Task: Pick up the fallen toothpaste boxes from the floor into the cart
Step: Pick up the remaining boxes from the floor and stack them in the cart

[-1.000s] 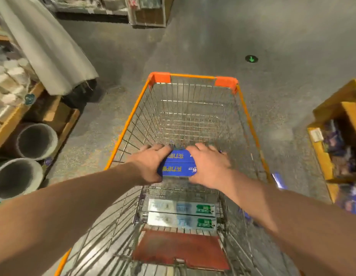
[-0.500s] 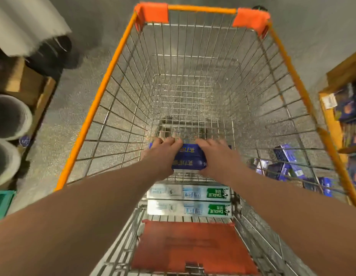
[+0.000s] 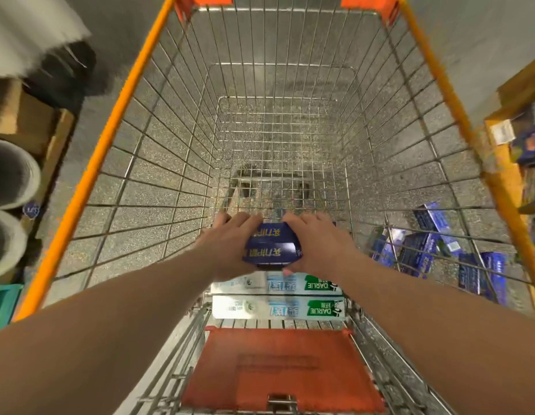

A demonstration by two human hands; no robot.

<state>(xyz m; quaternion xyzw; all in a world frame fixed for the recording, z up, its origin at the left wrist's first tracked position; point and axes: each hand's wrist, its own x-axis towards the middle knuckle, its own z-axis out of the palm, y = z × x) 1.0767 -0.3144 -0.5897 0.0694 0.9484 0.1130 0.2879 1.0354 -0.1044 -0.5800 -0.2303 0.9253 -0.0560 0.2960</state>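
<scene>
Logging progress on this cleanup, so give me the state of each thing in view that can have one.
Left hand: gripping the dark blue boxes.
Right hand: gripping them from the other side.
Dark blue boxes: stacked, held low inside the cart.
White-green boxes: lying flat in the cart.
Cart: mostly empty.
Blue boxes on the floor: scattered outside the cart.
Red seat flap: folded flat.

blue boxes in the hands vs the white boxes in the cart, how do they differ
The blue boxes are dark with yellow print; the white boxes are pale with green ends. The blue boxes are held between the left hand and right hand; the white boxes lie side by side, untouched. Both are pairs inside the cart.
</scene>
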